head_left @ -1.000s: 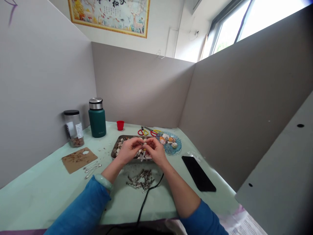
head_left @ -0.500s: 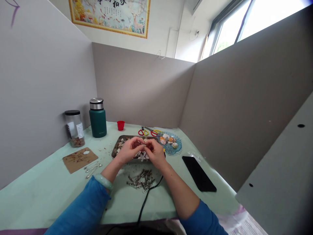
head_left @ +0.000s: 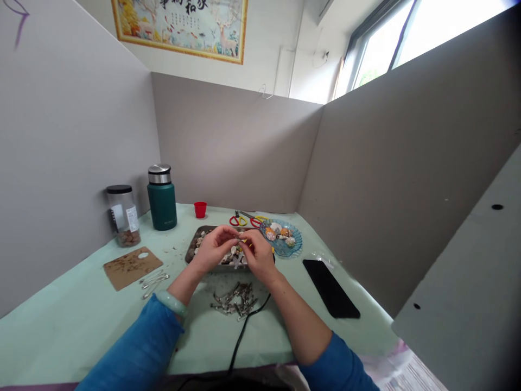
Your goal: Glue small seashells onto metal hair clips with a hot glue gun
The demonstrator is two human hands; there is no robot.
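Note:
My left hand and my right hand meet fingertip to fingertip above a metal tray of shells and small stones. Both are closed in a pinch on something tiny between the fingers, too small to name. Shells show in the tray below the fingers; the hands hide much of the rest. Nearer to me, under the wrists, lies a heap of small metal clips. A black cord runs beside the heap towards the table's front edge.
Right of the tray stand a blue glass plate of shells and a black phone-like slab. Scissors and a red cup lie behind. On the left are a green flask, a jar, brown cardboard and safety pins.
My hands stay over the tray, still pinched together; the fingers have shifted only slightly. The whole view has moved a little. Nothing on the table has visibly moved.

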